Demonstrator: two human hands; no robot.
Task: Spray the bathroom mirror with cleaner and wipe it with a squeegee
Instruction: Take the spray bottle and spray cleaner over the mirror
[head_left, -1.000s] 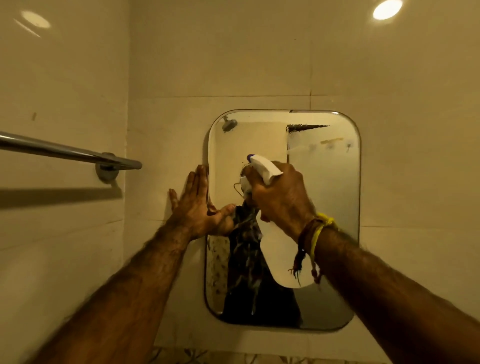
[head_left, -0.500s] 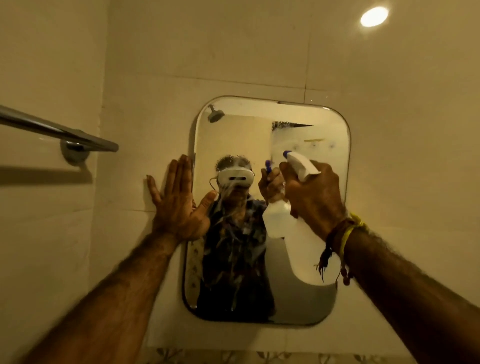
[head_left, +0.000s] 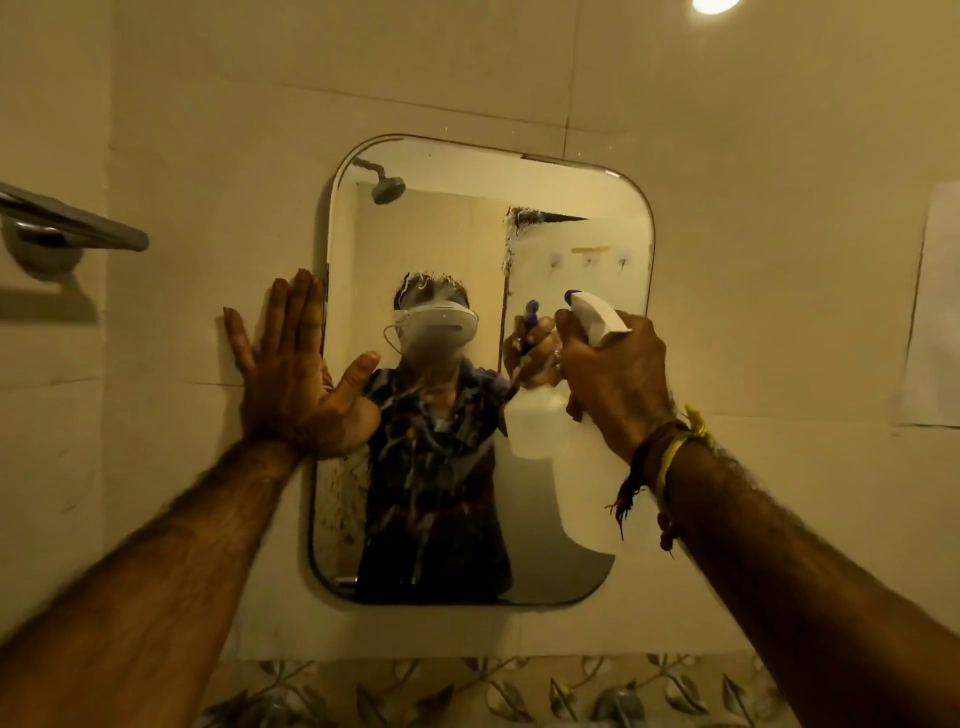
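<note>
A rounded rectangular mirror hangs on the beige tiled wall, with streaks of wet cleaner running down its middle. My right hand grips the neck of a translucent white spray bottle, whose white trigger head and blue nozzle point at the glass from close range. My left hand lies flat on the wall at the mirror's left edge, fingers straight and up, thumb reaching over the glass. No squeegee is in view.
A chrome towel bar juts from the wall at upper left. A pale sheet is stuck to the wall at right. A leaf-patterned tile band runs below the mirror. A ceiling light glows above.
My right hand and the bottle have shifted from the mirror's centre to its right side. More cleaner now runs down the glass. My left hand has stayed flat at the left edge.
</note>
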